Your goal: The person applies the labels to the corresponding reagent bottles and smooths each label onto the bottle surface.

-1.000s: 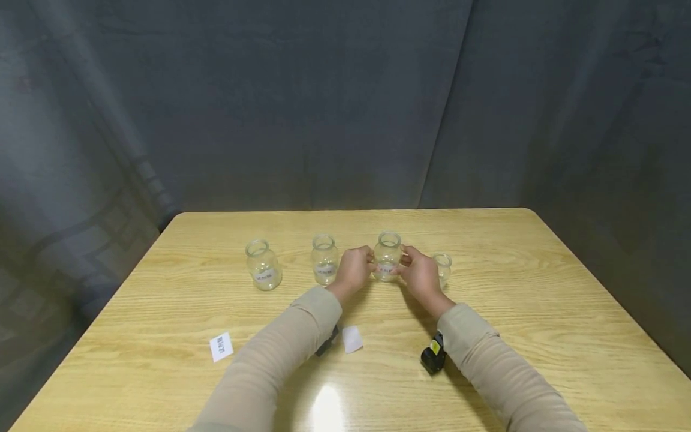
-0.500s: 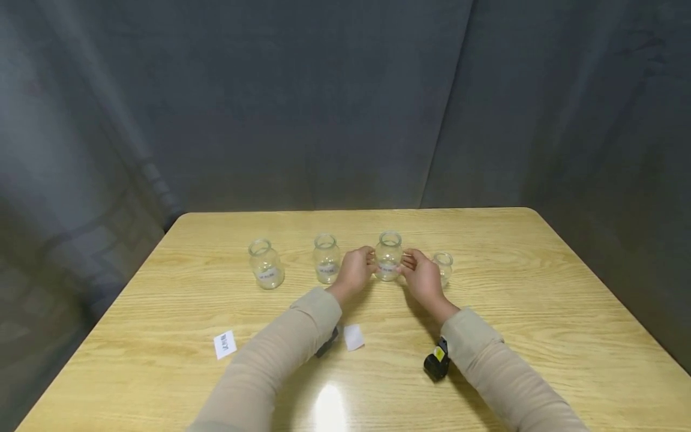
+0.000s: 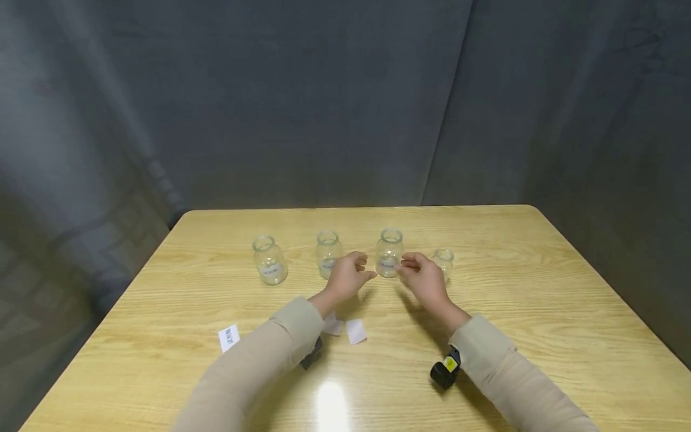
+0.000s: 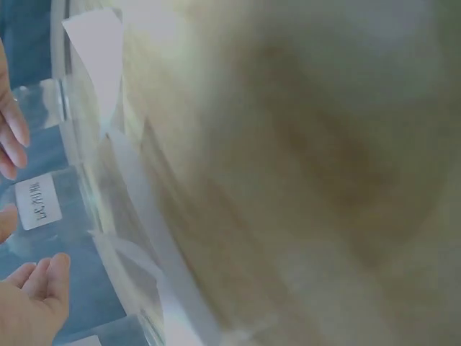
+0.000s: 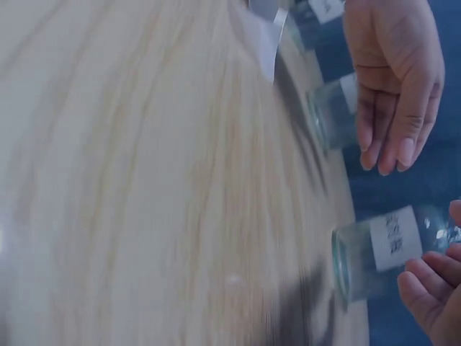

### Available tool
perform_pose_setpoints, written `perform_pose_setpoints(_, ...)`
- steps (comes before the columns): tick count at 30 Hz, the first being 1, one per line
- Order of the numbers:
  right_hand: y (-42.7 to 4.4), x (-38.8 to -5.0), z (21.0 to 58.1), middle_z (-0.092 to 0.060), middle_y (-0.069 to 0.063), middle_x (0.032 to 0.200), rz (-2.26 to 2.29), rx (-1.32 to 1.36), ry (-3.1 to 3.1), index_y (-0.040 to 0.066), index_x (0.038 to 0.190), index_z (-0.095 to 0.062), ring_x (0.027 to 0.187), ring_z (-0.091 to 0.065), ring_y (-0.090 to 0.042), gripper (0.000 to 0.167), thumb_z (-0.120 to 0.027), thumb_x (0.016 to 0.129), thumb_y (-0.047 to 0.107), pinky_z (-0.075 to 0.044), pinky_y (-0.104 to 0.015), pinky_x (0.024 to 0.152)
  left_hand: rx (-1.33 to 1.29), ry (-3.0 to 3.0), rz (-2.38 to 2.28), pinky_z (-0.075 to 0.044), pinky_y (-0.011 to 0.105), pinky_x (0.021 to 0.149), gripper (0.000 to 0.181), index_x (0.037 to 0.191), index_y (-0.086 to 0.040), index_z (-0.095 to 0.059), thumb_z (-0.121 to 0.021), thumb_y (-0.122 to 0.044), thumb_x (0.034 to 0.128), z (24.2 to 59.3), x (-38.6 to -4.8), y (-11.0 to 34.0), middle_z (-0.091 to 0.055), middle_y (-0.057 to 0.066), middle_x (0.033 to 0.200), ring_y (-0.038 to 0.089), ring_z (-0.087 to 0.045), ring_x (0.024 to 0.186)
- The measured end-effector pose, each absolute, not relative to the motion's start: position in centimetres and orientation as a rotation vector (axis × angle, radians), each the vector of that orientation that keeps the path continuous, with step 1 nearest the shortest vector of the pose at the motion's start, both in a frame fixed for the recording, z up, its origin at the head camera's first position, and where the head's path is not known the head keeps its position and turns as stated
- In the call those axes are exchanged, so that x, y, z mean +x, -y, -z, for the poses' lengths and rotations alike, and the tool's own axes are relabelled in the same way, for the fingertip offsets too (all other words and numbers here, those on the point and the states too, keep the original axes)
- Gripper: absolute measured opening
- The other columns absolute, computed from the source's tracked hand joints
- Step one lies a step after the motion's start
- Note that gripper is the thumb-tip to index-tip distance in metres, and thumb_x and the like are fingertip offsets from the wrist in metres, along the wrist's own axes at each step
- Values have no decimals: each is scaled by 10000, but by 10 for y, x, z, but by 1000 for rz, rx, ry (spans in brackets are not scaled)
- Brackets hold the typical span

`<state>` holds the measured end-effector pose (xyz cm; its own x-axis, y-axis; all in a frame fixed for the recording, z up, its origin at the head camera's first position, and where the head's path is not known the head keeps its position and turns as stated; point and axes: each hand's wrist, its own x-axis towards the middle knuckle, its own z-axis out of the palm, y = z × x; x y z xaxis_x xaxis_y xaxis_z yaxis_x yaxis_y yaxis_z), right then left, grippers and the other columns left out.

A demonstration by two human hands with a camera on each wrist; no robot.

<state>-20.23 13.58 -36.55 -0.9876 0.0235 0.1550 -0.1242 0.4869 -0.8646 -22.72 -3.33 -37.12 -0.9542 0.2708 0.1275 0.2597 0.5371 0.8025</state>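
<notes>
Four clear glass jars stand upright in a row in the head view. My right hand (image 3: 426, 279) is at the right side of the third jar (image 3: 389, 255), fingertips by its white label. In the right wrist view, fingertips of my right hand (image 5: 436, 295) overlap the label's corner (image 5: 395, 238); whether they press it I cannot tell. My left hand (image 3: 345, 277) is off the jar, fingers loosely bent and holding nothing, in front of the second jar (image 3: 327, 249). Labels also show on the first jar (image 3: 269, 261) and the second.
The small fourth jar (image 3: 444, 259) stands behind my right hand. A printed label (image 3: 229, 337) lies at the left, and a blank paper piece (image 3: 356, 331) with another beside it lies near the centre. Black devices hang at both wrists. A grey curtain (image 3: 302, 108) stands behind the table.
My left hand has let go of the third jar and moved left and slightly down, uncovering another paper piece. My right hand has stayed beside the jar, its forearm shifted slightly right.
</notes>
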Motion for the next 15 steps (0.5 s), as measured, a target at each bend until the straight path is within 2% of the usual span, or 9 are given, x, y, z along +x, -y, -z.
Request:
perform_pose_setpoints(9,-114,-193,365,-564,-139,1001,-1741,161,2555,-36,1103,-515,935,-526,-247,311,-552,841,127,-452,-350,796,415,-2647,-1524,-467,306,780,393,1099,26,-513,-637,-162,778,367,-203,58,-558,109,1053,231,-533,938)
perform_pose_setpoints(15,-95,-189,369,-568,-96,941,-1825,216,2555,-42,1074,-533,883,-530,-211,302,-570,830,132,-461,-323,760,405,-2592,-1622,-469,288,769,373,1079,24,-524,-643,-151,772,370,-190,75,-563,137,1040,224,-540,911)
